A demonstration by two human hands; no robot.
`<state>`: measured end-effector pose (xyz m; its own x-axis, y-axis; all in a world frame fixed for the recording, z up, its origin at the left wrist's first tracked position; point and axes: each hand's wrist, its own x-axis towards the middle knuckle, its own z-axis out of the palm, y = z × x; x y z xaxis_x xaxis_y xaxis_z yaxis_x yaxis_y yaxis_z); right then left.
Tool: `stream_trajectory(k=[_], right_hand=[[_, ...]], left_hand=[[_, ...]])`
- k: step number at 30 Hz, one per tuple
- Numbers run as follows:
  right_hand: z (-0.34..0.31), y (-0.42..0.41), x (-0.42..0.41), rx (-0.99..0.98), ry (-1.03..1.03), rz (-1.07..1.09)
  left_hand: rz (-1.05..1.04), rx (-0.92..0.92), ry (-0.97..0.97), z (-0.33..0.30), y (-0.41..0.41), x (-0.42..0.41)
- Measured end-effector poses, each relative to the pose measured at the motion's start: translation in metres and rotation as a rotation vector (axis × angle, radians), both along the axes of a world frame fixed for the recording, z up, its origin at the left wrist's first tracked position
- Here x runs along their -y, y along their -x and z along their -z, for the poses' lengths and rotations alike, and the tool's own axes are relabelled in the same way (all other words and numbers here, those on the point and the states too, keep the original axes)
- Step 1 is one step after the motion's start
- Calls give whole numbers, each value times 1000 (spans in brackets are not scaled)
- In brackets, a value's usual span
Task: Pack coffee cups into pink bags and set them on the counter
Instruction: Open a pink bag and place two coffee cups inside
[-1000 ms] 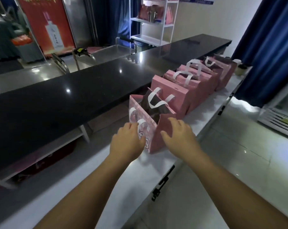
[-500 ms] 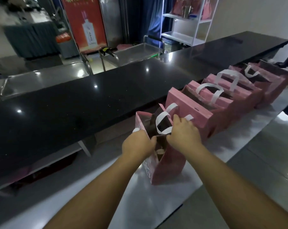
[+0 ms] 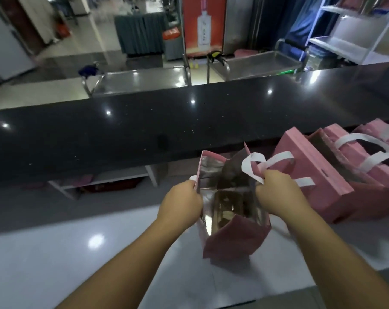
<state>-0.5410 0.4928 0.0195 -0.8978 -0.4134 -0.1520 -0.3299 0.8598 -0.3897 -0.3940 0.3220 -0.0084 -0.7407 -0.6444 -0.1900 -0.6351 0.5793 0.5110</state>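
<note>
Both hands hold the mouth of the nearest pink bag (image 3: 233, 239) apart: the left hand (image 3: 181, 204) pinches its left rim at nine o'clock, and the right hand (image 3: 278, 192) grips the right rim together with a white handle strap (image 3: 253, 166) at three o'clock. Standing on the white worktop (image 3: 77, 253), the bag is spread wide, showing a shiny foil lining. Something brown and glossy sits low inside, probably a coffee cup (image 3: 225, 208), though blur makes that hard to confirm. At two o'clock a row of other pink bags (image 3: 318, 181) lines the same worktop, the closest just beside the right hand. Beyond, at twelve o'clock, runs the black counter (image 3: 189, 126). Judging from this, the bag may be about to be closed or lifted. The risk is uneven pull: if one hand tugs harder, the thin paper could tear at the rim or the bag could tip and slosh the cup, and swinging it rightward could knock the neighbouring bag
</note>
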Motion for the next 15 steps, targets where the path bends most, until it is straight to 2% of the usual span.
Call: stream_trajectory(k=[7, 15], right_hand=[[-1, -77, 75, 50, 60, -305], [-5, -271, 164, 6, 59, -673]], left_hand=[[-244, -72, -33, -15, -134, 28], [-602, -185, 5, -19, -359, 38]])
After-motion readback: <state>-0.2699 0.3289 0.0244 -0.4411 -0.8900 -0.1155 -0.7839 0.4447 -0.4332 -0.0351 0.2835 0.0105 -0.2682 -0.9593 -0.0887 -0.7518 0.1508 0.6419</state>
